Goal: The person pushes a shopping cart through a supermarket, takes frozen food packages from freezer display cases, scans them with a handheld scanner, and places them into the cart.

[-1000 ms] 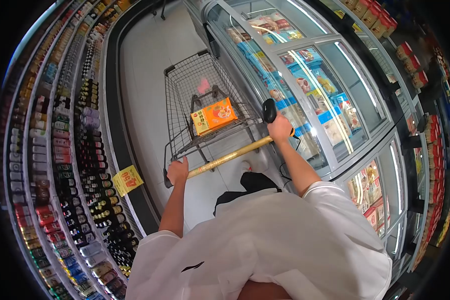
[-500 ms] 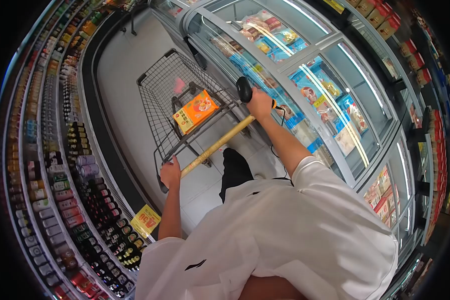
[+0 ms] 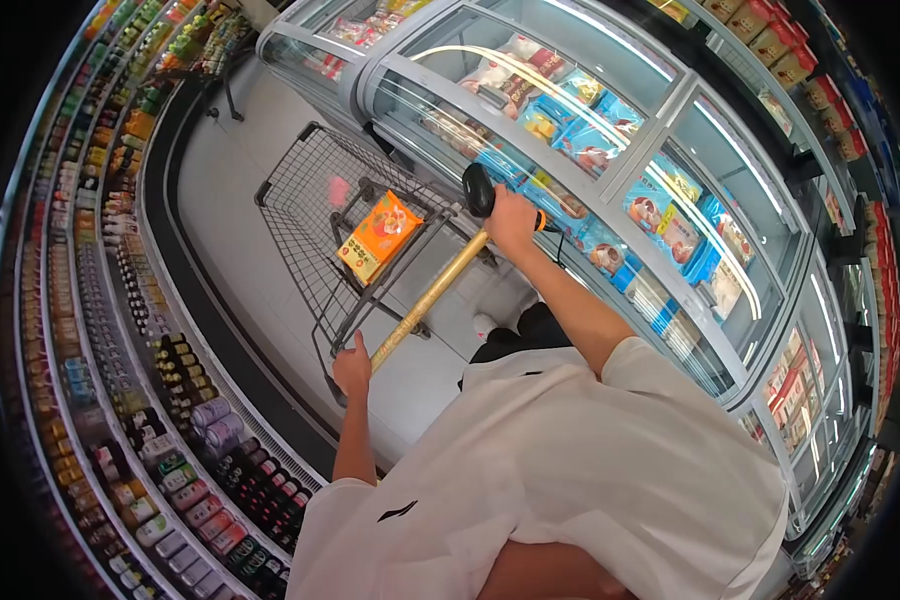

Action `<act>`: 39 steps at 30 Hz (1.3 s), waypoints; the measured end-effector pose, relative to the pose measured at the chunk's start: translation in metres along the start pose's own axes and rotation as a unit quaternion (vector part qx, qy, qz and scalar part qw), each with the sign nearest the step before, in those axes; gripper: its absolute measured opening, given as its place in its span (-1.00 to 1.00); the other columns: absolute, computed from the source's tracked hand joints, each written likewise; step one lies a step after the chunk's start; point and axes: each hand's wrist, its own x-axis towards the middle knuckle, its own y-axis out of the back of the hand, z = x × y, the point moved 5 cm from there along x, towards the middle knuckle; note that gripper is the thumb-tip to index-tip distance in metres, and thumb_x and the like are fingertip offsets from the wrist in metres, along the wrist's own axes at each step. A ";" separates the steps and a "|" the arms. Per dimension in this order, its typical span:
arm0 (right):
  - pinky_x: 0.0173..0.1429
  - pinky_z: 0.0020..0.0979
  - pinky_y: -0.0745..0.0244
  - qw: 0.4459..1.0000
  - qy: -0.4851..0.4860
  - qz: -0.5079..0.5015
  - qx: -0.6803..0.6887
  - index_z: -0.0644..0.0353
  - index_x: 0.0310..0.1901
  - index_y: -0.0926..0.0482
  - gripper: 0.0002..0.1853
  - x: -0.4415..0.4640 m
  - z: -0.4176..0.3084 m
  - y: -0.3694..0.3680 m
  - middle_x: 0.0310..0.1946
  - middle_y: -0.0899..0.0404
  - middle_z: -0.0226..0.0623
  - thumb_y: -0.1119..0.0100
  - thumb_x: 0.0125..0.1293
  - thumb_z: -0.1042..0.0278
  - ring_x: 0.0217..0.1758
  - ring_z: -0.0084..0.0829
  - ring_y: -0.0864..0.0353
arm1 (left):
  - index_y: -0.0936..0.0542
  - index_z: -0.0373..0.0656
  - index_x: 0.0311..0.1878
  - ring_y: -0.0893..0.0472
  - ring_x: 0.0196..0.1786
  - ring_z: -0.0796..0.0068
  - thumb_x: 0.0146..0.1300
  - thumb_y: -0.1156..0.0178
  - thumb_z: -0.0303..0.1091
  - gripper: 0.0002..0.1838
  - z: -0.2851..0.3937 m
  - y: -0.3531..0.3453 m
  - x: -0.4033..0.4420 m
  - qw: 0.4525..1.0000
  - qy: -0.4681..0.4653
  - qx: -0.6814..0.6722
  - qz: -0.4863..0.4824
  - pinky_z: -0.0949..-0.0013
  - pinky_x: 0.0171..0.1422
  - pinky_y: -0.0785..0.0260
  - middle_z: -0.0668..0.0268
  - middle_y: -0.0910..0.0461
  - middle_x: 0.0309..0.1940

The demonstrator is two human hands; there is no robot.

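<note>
My left hand (image 3: 351, 366) is closed around the left end of the yellow handle (image 3: 425, 306) of a shopping cart (image 3: 292, 215). At the handle's other end, my right hand (image 3: 511, 218) is closed, with a black rounded device (image 3: 478, 190) at its front. A dark cable hangs by that wrist, beside an orange-and-black band. Whether the right fingers also grip the handle is hidden. An orange-and-yellow food package (image 3: 381, 237) lies toward the handle end of the wire cart, apart from both hands.
Curved shelves of bottles and cans (image 3: 195, 440) run along the left behind a dark ledge. Glass-topped freezers (image 3: 530, 160) with bagged frozen food stand close on the right. Another cart (image 3: 222, 45) is at the far end. A pink patch (image 3: 339, 190) shows through the cart's mesh.
The cart and I have moved forward along the aisle; shelves and freezers have slid back in view. More of the far cart shows. Both hands keep their places at the handle.
</note>
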 end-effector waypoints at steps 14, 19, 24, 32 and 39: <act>-0.17 -0.10 -0.52 0.991 0.001 -0.005 0.134 0.20 -0.22 -0.50 -0.60 0.088 -0.033 -0.039 -0.38 -0.60 -0.14 -0.43 -0.14 0.37 -0.22 -0.09 -0.64 | -0.72 -0.29 -0.37 -0.67 -0.30 -0.06 0.37 0.01 0.16 -0.37 0.060 0.039 0.095 0.982 -0.122 0.078 0.122 -0.01 -0.14 -0.48 -0.04 -0.65 -0.48; -0.19 -0.08 -0.56 0.956 -0.173 -0.101 0.216 0.21 -0.22 -0.57 -0.59 0.098 -0.013 -0.044 -0.37 -0.66 -0.09 -0.46 -0.04 0.15 -0.27 -0.01 -0.67 | -0.65 -0.35 -0.43 -0.55 -0.58 0.12 0.42 -0.05 0.00 -0.45 0.210 0.093 0.105 0.959 -0.206 -0.068 0.181 0.11 -0.41 -0.34 0.01 -0.54 -0.66; -0.17 -0.11 -0.59 0.922 -0.213 -0.117 0.303 0.18 -0.20 -0.64 -0.52 0.106 0.015 -0.043 -0.38 -0.69 -0.09 -0.47 -0.03 -0.02 -0.28 -0.02 -0.69 | -0.50 -0.29 -0.50 -0.49 -0.59 0.21 0.38 -0.16 -0.13 -0.57 0.466 0.057 0.127 0.863 -0.458 -0.198 0.075 0.18 -0.43 -0.28 0.12 -0.49 -0.66; -0.02 -0.22 -0.57 0.833 -0.465 -0.031 0.299 0.24 -0.15 -0.67 -0.57 0.071 0.060 -0.021 -0.27 -0.72 -0.06 -0.50 0.04 0.11 -0.11 -0.09 -0.72 | -0.53 -0.12 -0.40 -0.50 -0.25 0.14 0.19 -0.26 -0.12 -0.73 0.673 -0.067 0.110 0.651 -0.744 -0.101 0.114 0.14 -0.16 -0.36 0.23 -0.45 -0.36; -0.04 -0.29 -0.57 0.817 -0.443 -0.038 0.368 0.25 -0.08 -0.66 -0.58 0.083 0.054 -0.032 -0.25 -0.72 -0.07 -0.50 0.08 0.19 -0.14 -0.13 -0.74 | -0.51 -0.09 -0.57 -0.49 -0.31 0.22 0.09 -0.31 -0.10 -0.69 0.753 -0.107 0.111 0.638 -0.752 -0.138 0.091 0.16 -0.26 -0.35 0.29 -0.44 -0.40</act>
